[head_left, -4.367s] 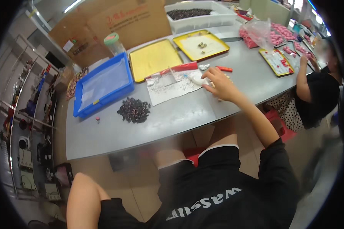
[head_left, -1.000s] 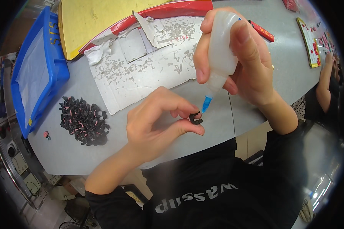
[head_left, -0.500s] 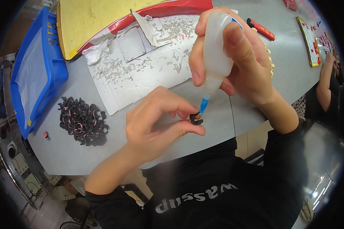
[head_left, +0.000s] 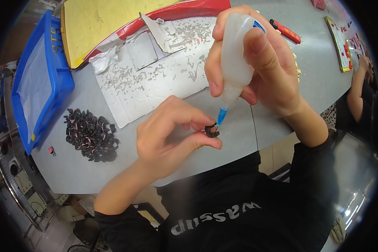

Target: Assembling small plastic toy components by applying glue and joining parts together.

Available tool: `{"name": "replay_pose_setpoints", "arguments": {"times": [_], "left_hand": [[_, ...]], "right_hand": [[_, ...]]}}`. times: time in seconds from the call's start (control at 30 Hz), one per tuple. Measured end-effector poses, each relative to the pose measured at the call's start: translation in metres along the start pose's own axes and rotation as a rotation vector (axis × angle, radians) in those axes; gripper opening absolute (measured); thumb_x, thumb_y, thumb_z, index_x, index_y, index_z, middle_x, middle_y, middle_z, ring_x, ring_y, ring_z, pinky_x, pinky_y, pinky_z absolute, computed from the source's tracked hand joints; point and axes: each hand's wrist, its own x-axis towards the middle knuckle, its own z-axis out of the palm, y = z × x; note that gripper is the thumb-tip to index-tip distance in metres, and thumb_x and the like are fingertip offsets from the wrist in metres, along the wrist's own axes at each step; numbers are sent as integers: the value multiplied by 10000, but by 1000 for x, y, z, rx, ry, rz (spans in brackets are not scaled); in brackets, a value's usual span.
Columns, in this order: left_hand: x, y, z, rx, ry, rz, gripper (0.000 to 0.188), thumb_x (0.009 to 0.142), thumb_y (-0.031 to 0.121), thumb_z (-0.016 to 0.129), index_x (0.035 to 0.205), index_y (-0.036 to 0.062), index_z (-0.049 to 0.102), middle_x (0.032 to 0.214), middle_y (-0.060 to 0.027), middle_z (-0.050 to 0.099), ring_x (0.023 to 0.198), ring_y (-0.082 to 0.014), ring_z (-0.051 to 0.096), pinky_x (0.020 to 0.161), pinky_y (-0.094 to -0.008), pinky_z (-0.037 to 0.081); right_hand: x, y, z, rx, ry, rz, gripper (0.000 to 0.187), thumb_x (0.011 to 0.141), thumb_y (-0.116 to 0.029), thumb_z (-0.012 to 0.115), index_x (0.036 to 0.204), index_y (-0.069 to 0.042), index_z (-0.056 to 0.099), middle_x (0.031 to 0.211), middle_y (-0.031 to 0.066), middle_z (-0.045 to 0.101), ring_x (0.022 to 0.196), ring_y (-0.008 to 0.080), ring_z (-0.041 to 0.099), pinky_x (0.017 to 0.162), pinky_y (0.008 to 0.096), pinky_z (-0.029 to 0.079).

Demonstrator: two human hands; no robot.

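Between thumb and forefinger, my left hand (head_left: 166, 134) pinches a small black curved piece (head_left: 212, 132) above the front part of the table. My right hand (head_left: 273, 71) is wrapped round a translucent squeeze bottle (head_left: 237, 54), tipped downward, with pale liquid inside. Its blue needle tip (head_left: 221, 115) reaches to the black piece; I cannot tell whether glue or other liquid is coming out. To the left of my left hand lies a heap of similar small black pieces (head_left: 90, 136) with pink bits among them.
White cardboard (head_left: 134, 101) spotted with grey marks lies beyond my hands, with a crumpled white tissue (head_left: 104, 61) on it. A blue tray (head_left: 63, 75) stands at the left beside a yellow-and-red box (head_left: 101, 25). A red marker (head_left: 284, 31) lies far right. Another person's arm (head_left: 358, 84) rests at the right edge.
Both hands have shifted very slightly left, together with the bottle and the black piece. The needle tip stays at the piece, and both grips are the same.
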Motion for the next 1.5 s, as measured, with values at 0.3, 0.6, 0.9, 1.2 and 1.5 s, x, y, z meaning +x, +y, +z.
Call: {"name": "replay_pose_setpoints", "arguments": {"times": [0.3, 0.6, 0.9, 1.2, 1.5], "left_hand": [[0, 0, -1, -3, -6, 14, 304, 630, 50, 779, 864, -4, 592, 732, -72, 622, 638, -128, 543, 561, -227, 432], [0, -3, -2, -24, 3, -8, 310, 629, 52, 786, 868, 4, 594, 756, -68, 617, 627, -113, 542, 566, -221, 407], [0, -2, -2, -36, 7, -25, 313, 633, 54, 786, 875, 5, 595, 775, -65, 619, 647, -108, 554, 573, -218, 400], [1, -1, -4, -46, 23, -40, 302, 643, 19, 772, 887, 7, 594, 782, -62, 623, 651, -105, 564, 582, -216, 398], [4, -3, -15, -41, 158, 166, 316, 699, -9, 726, 960, -17, 549, 868, -91, 586, 690, -124, 565, 625, -218, 435]], "right_hand": [[0, -4, 0, -40, 24, 4, 350, 940, -361, 413, 1084, -43, 381, 784, 144, 616, 429, 54, 386, 399, 165, 306], [-1, 5, 1, -37, 113, -161, 364, 947, -383, 375, 1068, -40, 382, 765, 187, 615, 398, 60, 363, 385, 170, 318], [-1, 5, 1, -131, 118, -216, 362, 943, -394, 383, 1048, -48, 383, 744, 172, 618, 399, 57, 374, 388, 169, 324], [-1, 0, -3, -165, 167, -142, 397, 940, -420, 371, 1046, -37, 379, 748, 177, 621, 449, 63, 418, 438, 167, 355], [15, 26, -11, -100, 286, -349, 364, 917, -393, 449, 1016, -42, 441, 854, 158, 622, 578, 80, 496, 579, 186, 422]]}}
